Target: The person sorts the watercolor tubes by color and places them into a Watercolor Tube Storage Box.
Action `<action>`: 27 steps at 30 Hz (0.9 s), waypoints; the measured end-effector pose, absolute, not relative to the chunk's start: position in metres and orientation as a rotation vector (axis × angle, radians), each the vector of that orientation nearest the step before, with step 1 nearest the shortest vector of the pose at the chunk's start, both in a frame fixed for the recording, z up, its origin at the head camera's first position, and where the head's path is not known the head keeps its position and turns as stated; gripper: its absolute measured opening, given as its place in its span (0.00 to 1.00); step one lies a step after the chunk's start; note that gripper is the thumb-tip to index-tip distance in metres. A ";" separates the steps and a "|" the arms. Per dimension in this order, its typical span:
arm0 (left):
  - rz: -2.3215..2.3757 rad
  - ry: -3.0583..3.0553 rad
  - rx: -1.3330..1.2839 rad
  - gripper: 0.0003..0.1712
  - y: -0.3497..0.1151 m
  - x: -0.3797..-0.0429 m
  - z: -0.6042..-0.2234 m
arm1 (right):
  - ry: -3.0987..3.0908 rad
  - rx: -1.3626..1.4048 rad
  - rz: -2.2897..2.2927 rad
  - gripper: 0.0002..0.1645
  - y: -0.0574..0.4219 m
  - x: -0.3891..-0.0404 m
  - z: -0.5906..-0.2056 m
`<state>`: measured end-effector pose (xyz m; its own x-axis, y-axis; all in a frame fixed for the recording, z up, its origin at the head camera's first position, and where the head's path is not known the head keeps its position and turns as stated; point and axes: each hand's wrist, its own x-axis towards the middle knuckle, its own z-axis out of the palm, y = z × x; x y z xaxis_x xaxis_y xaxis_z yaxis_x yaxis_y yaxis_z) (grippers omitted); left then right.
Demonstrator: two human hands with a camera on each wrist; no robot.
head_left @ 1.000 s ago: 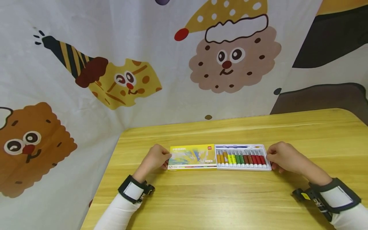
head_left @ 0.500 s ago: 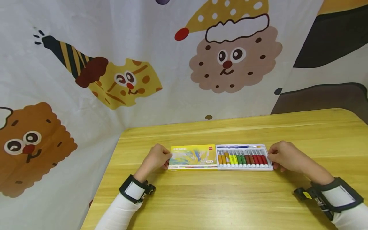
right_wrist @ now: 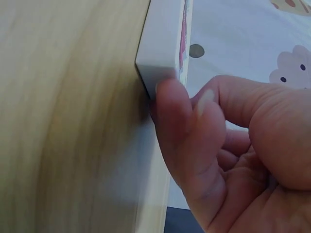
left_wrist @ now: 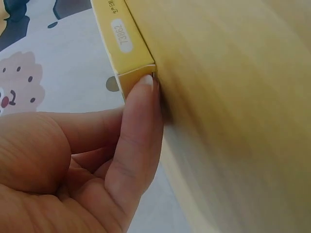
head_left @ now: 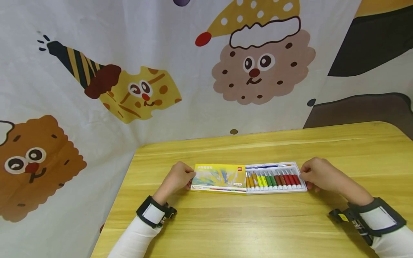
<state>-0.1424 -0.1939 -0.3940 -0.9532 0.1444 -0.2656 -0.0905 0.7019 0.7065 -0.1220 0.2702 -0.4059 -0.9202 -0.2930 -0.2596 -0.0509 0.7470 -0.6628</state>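
Note:
In the head view a yellow cardboard paint box sleeve (head_left: 219, 177) lies on the table with a white tray (head_left: 274, 192) sticking out of its right end. A row of paint tubes (head_left: 271, 180), orange through yellow, green and brown to red, fills the tray, and a blue-handled paintbrush (head_left: 267, 166) lies above them. My left hand (head_left: 176, 178) grips the sleeve's left end; in the left wrist view a fingertip (left_wrist: 146, 85) presses its end corner. My right hand (head_left: 319, 175) holds the tray's right end, fingertips (right_wrist: 170, 92) at the end wall in the right wrist view.
The wooden table (head_left: 226, 225) stretches in front of and behind the box. Behind it hangs a white cloth (head_left: 187, 118) printed with cartoon food. Each wrist carries a black strap (head_left: 153, 212) with a small camera.
The sleeve and my left hand have shifted slightly right, and the tray has moved a little right too. Over the last half second the sleeve covers slightly more of the tray.

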 end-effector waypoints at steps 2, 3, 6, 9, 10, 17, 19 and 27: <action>1.092 2.618 0.042 0.13 -0.193 -0.142 -0.394 | 2.594 -0.238 -0.975 0.05 0.269 -0.122 -0.405; 1.093 2.617 0.042 0.13 -0.192 -0.142 -0.394 | 2.592 -0.224 -0.979 0.05 0.268 -0.121 -0.404; 1.106 2.604 0.037 0.14 -0.191 -0.141 -0.393 | 2.588 -0.205 -0.988 0.05 0.267 -0.120 -0.403; 1.129 2.586 0.033 0.14 -0.189 -0.140 -0.393 | 2.587 -0.210 -1.001 0.05 0.266 -0.119 -0.403; 1.133 2.583 0.035 0.14 -0.189 -0.139 -0.393 | 2.588 -0.213 -1.001 0.05 0.265 -0.119 -0.403; 1.139 2.572 0.046 0.13 -0.187 -0.139 -0.393 | 2.590 -0.233 -1.001 0.05 0.266 -0.120 -0.404; 1.139 2.570 0.056 0.14 -0.187 -0.139 -0.394 | 2.596 -0.241 -0.999 0.05 0.266 -0.120 -0.404; 1.157 2.551 0.072 0.15 -0.184 -0.139 -0.395 | 2.630 -0.256 -0.971 0.06 0.264 -0.121 -0.403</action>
<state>-0.1386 -0.1838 -0.3947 -0.9416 0.1830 -0.2827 -0.0922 0.6674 0.7390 -0.1213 0.2644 -0.4033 -0.9311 -0.2761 -0.2382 -0.0551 0.7523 -0.6565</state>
